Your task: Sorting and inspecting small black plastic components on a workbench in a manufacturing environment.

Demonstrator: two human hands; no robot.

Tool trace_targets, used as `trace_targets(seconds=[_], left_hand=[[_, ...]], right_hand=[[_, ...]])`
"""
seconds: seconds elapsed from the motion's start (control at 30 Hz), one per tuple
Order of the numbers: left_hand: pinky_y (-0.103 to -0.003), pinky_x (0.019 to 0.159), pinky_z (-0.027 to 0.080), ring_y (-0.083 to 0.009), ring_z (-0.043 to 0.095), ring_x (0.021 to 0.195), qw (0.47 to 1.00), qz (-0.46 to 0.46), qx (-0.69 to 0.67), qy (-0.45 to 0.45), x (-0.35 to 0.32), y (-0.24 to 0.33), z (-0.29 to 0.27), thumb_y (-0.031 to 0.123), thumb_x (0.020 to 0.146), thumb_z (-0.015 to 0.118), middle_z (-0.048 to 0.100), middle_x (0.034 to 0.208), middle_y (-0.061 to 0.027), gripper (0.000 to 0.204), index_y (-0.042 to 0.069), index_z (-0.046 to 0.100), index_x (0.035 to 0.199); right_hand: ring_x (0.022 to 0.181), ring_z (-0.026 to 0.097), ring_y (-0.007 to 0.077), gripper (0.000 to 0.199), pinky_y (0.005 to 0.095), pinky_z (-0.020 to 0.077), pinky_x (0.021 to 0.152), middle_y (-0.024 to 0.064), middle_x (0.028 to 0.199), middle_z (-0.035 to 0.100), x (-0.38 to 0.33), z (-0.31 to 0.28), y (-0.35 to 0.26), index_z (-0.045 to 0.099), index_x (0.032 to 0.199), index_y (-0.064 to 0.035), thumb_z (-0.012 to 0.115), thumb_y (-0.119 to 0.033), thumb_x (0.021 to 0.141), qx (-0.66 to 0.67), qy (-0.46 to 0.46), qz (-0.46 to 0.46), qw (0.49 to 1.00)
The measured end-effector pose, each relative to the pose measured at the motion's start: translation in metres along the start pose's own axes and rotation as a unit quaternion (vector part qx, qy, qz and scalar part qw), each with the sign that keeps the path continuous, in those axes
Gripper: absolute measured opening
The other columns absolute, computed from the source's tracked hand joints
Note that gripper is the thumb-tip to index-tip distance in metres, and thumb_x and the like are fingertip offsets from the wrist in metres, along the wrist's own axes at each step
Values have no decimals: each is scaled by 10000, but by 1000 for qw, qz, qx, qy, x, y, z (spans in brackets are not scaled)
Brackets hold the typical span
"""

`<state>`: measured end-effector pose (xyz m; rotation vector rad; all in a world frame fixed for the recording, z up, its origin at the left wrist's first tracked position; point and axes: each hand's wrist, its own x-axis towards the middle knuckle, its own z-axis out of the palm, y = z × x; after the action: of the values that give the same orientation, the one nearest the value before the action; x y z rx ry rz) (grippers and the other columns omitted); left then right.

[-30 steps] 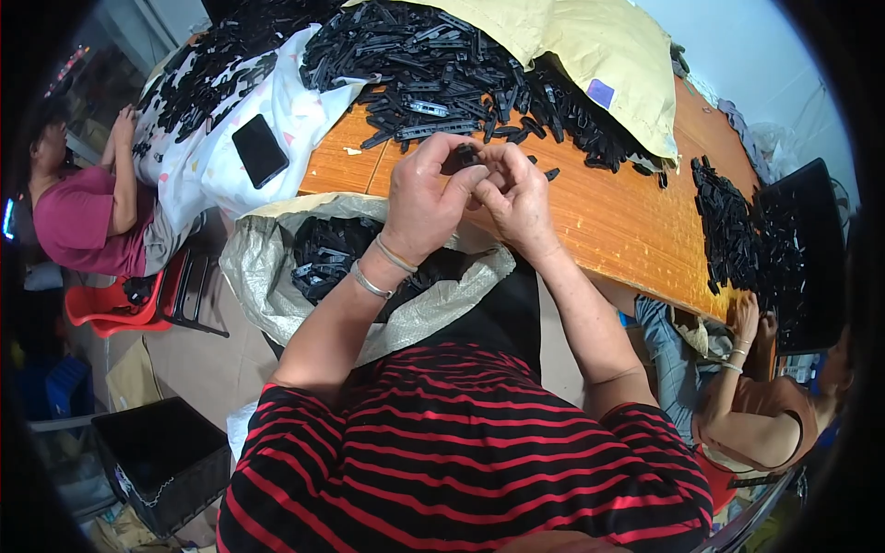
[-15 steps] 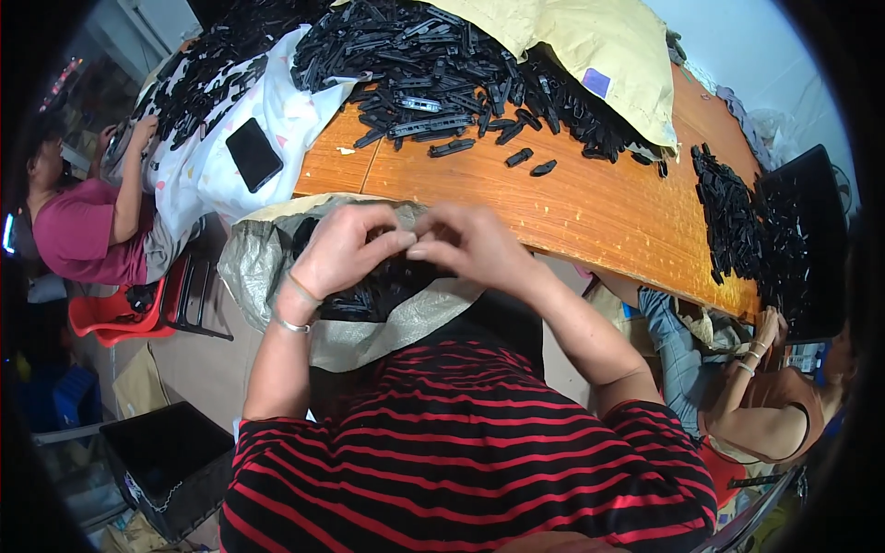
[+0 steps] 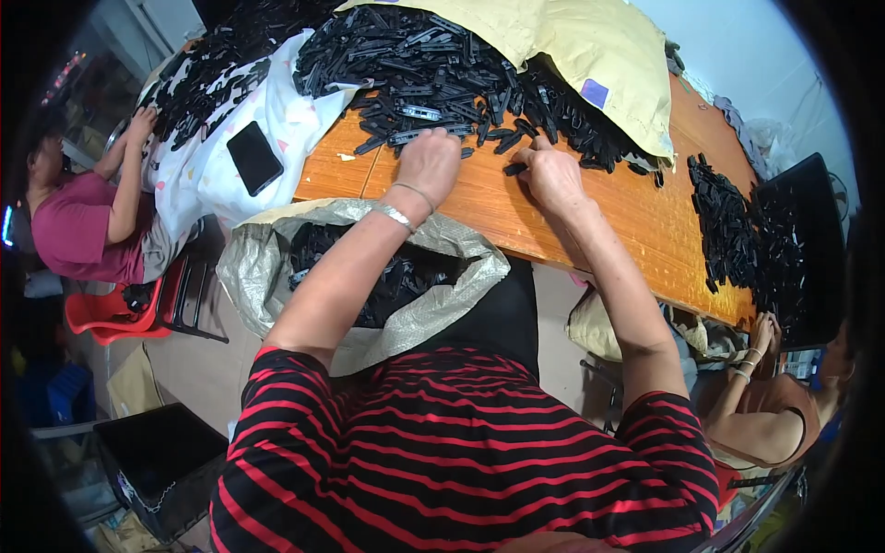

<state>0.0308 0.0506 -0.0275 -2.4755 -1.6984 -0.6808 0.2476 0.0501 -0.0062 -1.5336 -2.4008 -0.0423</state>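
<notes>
Both hands are seen stretched out to the edge of the big heap of small black plastic pieces (image 3: 442,64) in the upper middle of the frame. A second ago they were held together near the chest, over the grey woven sack (image 3: 369,276); half a second ago they were lower, right above the sack's mouth. Now they are up on the orange wooden table (image 3: 599,230). So it looks as if one piece was finished and dropped, and new ones are being fetched.

A left hand (image 3: 429,166) with silver bangles is laid palm down on the near edge of the heap, fingers curled over a few pieces. It cannot be told if anything is really gripped yet. A right hand (image 3: 551,177) is just beside it, to the right, and one short black piece (image 3: 514,169) is pinched or pushed by its fingertips on the bare wood.

The heap is touched by both hands and lies just above them in the frame. The sack, half full of black pieces, is seen below the hands, in the middle left, against the table edge.

A black phone (image 3: 254,157) is laid on a white printed cloth (image 3: 212,175) at the upper left. A pale yellow sack (image 3: 590,64) is spread over the heap at the upper right. Other people are seated at the left and lower right
</notes>
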Motion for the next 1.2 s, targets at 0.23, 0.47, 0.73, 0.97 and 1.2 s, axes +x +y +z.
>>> trace_targets(seconds=[0.23,0.47,0.73,0.97,1.2], left_hand=[[-392,737,519,-310,625,859,998,-12,-50,32,1,7,1,158,749,726,630,911,-133,174,33,625,815],[-236,627,513,-111,607,679,829,-165,-534,27,-13,18,-9,9,773,715,617,835,-49,369,-10,527,1089],[-227,659,534,-111,645,827,727,-134,-673,-19,-25,22,-35,-5,849,631,646,972,-74,391,-21,485,1212],[-224,737,544,-101,637,898,644,-184,-739,-73,-31,9,-42,46,884,633,641,1063,-61,368,6,526,1234],[-216,749,538,-83,623,878,655,-195,-729,-50,-32,12,-47,24,867,642,639,1033,-34,314,4,585,1175]], right_hand=[[800,635,361,196,441,504,709,192,889,627,4,-12,-8,630,943,-17,678,-145,803,32,-19,5,999],[575,581,94,154,258,467,520,45,743,594,-5,-21,-60,571,969,26,637,-84,884,371,36,87,924],[597,589,87,160,247,483,553,38,736,612,-4,-16,-69,598,994,32,652,-50,867,364,86,54,926],[605,583,70,162,223,488,557,32,752,620,-9,-29,-79,613,1017,39,640,-56,888,469,66,74,878],[581,581,62,194,217,478,532,48,790,654,-14,-34,-76,625,1042,30,648,-71,877,432,87,86,893]])
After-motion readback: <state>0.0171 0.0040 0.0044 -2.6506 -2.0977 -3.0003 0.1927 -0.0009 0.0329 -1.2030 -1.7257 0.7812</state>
